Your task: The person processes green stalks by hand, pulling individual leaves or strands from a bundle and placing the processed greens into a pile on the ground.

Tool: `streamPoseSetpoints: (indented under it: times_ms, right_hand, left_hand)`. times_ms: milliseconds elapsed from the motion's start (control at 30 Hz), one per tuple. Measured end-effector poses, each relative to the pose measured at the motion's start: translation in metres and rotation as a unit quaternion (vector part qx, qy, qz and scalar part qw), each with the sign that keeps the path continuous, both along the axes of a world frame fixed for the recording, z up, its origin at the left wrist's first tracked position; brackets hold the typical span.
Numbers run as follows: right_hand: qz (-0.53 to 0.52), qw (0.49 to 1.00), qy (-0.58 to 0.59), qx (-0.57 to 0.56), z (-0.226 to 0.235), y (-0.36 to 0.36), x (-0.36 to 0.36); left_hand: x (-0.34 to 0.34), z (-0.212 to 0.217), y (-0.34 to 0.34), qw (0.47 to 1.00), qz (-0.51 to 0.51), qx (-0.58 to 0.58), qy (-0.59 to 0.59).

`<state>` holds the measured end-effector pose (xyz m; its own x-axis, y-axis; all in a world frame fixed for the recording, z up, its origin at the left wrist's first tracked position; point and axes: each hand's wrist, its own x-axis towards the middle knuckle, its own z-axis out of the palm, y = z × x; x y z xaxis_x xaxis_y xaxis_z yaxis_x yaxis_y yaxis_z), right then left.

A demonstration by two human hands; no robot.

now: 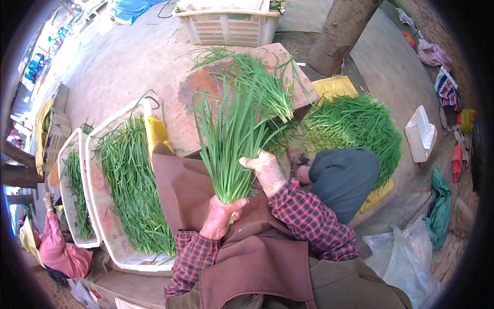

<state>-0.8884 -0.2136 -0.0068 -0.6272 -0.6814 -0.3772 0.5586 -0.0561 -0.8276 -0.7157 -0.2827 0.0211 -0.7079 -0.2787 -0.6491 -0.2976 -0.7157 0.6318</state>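
Note:
My left hand (220,216) grips the base of a bunch of long green chives (229,139), holding it upright over my lap. My right hand (266,169) rests against the right side of the same bunch, fingers spread on the stalks. A brown apron (190,190) covers my lap beneath both hands. Behind the bunch, more loose chives (262,85) lie on a worn wooden block (206,85). Both sleeves are red and dark plaid.
A white crate of chives (110,216) stands at my left, with a second crate (69,190) beyond it. A big chive heap (355,123) lies on yellow sheeting at right. A pale basket (231,26) sits at the back, near a tree trunk (342,31). Someone in pink (59,250) crouches far left.

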Motion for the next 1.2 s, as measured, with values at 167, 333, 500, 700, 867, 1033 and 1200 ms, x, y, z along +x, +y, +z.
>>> streamPoseSetpoints:
  times_ms: [167,333,500,700,867,1033,1200]
  right_hand:
    - [0.019,1.0,-0.004,-0.015,0.012,0.001,-0.001]
    - [0.045,0.997,0.033,-0.048,0.03,0.002,0.0]
    - [0.07,0.99,-0.049,-0.115,0.03,0.01,-0.006]
    - [0.074,0.981,-0.076,-0.165,0.026,0.028,-0.008]
    - [0.091,0.97,-0.148,-0.172,0.005,0.037,0.001]
    - [0.147,0.971,-0.081,-0.17,0.014,0.034,0.002]
    - [0.184,0.974,0.02,-0.13,0.03,0.027,-0.005]
  left_hand:
    - [-0.001,0.0,-0.003,0.999,-0.002,0.025,0.019]
    - [0.0,0.0,-0.006,0.997,-0.006,0.053,0.05]
    - [0.004,-0.001,-0.008,0.994,-0.002,0.08,0.076]
    - [0.004,-0.006,-0.01,0.992,0.006,0.083,0.095]
    - [0.002,-0.006,-0.009,0.993,0.01,0.062,0.096]
    - [-0.001,-0.004,-0.006,0.995,0.004,0.03,0.091]
    - [-0.008,0.003,-0.006,0.996,-0.017,-0.016,0.089]
